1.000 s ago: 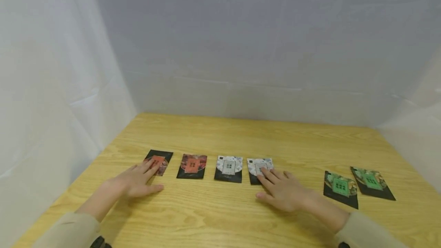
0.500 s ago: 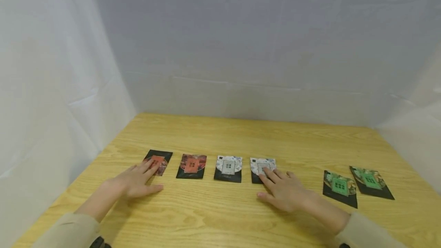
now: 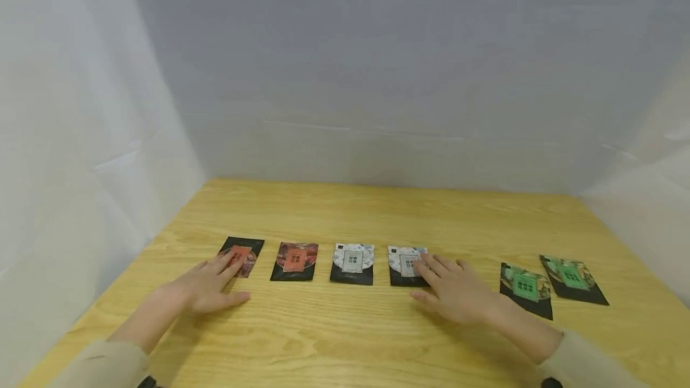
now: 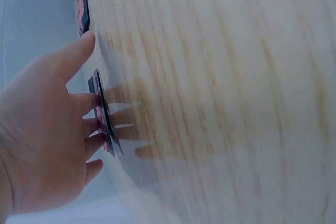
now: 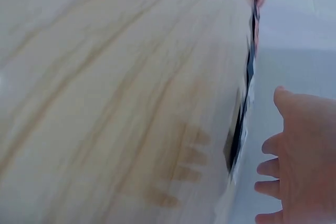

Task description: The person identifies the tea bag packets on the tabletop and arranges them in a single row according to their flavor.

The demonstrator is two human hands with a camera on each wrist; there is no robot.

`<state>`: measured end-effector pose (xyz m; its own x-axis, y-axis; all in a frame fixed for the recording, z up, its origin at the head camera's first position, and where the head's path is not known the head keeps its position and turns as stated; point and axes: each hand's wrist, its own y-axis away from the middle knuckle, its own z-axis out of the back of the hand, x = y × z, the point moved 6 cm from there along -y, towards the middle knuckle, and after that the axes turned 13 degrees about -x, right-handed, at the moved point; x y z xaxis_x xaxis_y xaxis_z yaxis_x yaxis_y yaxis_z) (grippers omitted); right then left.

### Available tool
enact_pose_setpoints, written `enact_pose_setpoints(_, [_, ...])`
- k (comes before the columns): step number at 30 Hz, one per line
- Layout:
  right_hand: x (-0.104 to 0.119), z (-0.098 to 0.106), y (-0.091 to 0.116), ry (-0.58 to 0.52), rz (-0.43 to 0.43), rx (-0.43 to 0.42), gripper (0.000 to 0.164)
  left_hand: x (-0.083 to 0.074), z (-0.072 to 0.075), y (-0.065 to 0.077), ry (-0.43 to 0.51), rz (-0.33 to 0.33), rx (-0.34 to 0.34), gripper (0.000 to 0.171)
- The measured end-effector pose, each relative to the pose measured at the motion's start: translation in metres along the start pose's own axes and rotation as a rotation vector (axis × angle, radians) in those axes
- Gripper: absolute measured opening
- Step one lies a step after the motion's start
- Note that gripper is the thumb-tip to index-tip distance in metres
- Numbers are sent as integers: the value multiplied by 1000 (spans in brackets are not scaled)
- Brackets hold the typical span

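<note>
My left hand [image 3: 207, 286] lies with spread, straight fingers over a black packet with a red label [image 3: 244, 254], the leftmost in a row. In the left wrist view, those fingertips [image 4: 94, 125] touch this packet [image 4: 103, 111], which slants a little. My right hand [image 3: 458, 292] is at the right side of a black-and-white packet [image 3: 403, 256], fingers extended and overlapping its right edge. From the right wrist, the fingers [image 5: 270, 169] appear apart from the packet [image 5: 240, 135]. Between the hands lie another red-labelled packet [image 3: 294, 261] and another black-and-white packet [image 3: 353, 263].
Two green-labelled packets [image 3: 525, 287] lie askew at the right, beyond my right forearm. The wooden tabletop [image 3: 323, 340] is bounded at the back and sides by pale hanging sheets [image 3: 377, 76].
The black-and-white packet under my right fingers slid slightly right, widening its gap from its neighbour. My right hand then shifted right, uncovering more of it. The left hand stays on its packet.
</note>
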<state>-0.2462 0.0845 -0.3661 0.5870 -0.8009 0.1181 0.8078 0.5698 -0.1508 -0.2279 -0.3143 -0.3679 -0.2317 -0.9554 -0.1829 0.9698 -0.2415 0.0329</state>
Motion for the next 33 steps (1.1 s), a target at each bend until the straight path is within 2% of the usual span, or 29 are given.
enact_pose_setpoints(10, [-57, 14, 39, 39, -63, -108, 69, 1, 1, 0, 6, -10, -2, 87])
enact_pose_setpoints(14, [-82, 15, 60, 8, -117, -107, 69, 3, 0, -1, 12, -4, 13, 87])
enact_pose_setpoints(19, [-107, 13, 89, -7, -189, -67, 68, 2, -1, 0, 15, -12, 16, 87])
enact_pose_setpoints(25, [-117, 11, 111, -24, -227, -5, 65, 0, 1, 1, 16, -14, 15, 87])
enact_pose_setpoints(30, [-116, 7, 116, -10, -222, 40, 62, 0, 2, 1, 15, -12, 14, 87])
enact_pose_setpoints(33, [-114, 6, 117, -23, -214, 34, 61, 1, 1, 0, 24, -13, 12, 87])
